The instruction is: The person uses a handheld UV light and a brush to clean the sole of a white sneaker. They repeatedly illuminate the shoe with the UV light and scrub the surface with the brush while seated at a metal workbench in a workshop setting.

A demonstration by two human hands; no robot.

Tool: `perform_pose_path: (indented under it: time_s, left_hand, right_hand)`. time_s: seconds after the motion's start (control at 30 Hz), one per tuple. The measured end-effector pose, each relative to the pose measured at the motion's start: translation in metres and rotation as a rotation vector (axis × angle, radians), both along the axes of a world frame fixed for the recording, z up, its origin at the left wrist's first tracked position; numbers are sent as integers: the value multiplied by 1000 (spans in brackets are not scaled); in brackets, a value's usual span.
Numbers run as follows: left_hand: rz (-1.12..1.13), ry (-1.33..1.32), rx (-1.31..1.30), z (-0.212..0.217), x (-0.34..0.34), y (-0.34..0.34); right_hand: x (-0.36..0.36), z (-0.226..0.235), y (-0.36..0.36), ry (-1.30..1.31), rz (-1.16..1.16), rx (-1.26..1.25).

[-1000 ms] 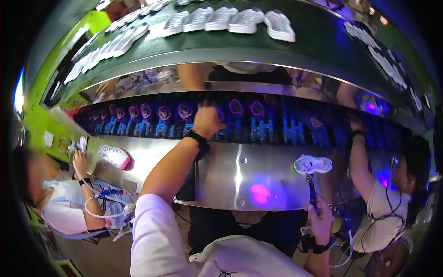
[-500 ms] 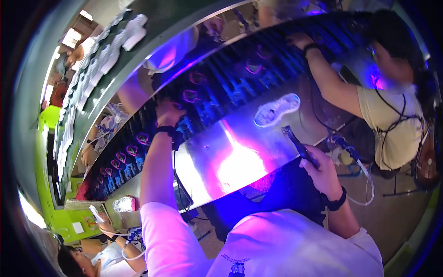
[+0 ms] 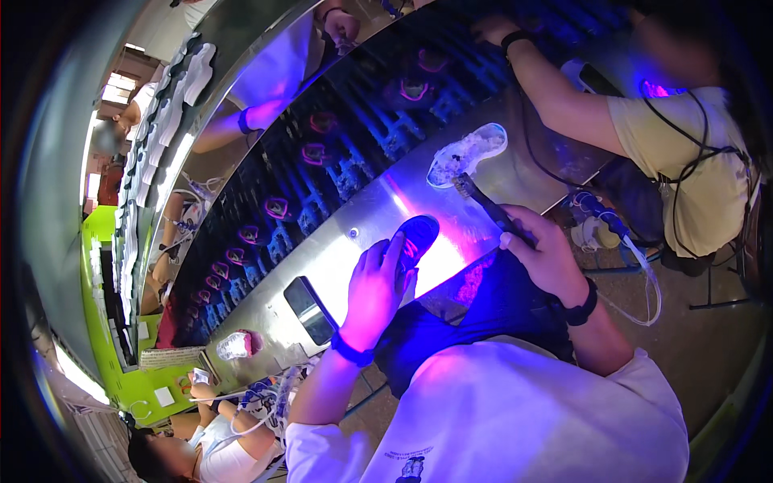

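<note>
Left hand (image 3: 378, 278): fingers closed on a dark shoe upper (image 3: 419, 239), held over the brightly lit counter (image 3: 366, 216). Its long axis slants away and rightward, toe at the far end. Right hand (image 3: 547, 253): grips a brush (image 3: 498, 212), bristles at the near edge of a white sole (image 3: 477, 153) (contact cannot be confirmed). Progress, as judged — upper in hand, apart from brush and sole; its brushing appears outstanding. Whether it is coated cannot be told. Beyond: a dark trough (image 3: 364, 135) with pink-rimmed uppers (image 3: 414, 90).

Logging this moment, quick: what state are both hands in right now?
Left hand: closed, holding a dark shoe.
Right hand: closed around the handle of a dark brush.
</note>
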State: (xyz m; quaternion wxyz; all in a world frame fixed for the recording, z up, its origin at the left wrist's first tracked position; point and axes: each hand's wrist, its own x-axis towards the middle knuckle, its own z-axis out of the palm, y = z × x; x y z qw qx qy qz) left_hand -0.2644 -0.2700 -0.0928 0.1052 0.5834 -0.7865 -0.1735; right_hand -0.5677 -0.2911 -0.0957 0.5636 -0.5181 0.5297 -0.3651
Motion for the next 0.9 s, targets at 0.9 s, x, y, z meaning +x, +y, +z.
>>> perform_pose_path:
  time_s: [0.9]
  left_hand:
    - [-91, 538, -635, 76, 30, 78]
  right_hand:
    - [50, 102, 24, 181, 317, -301]
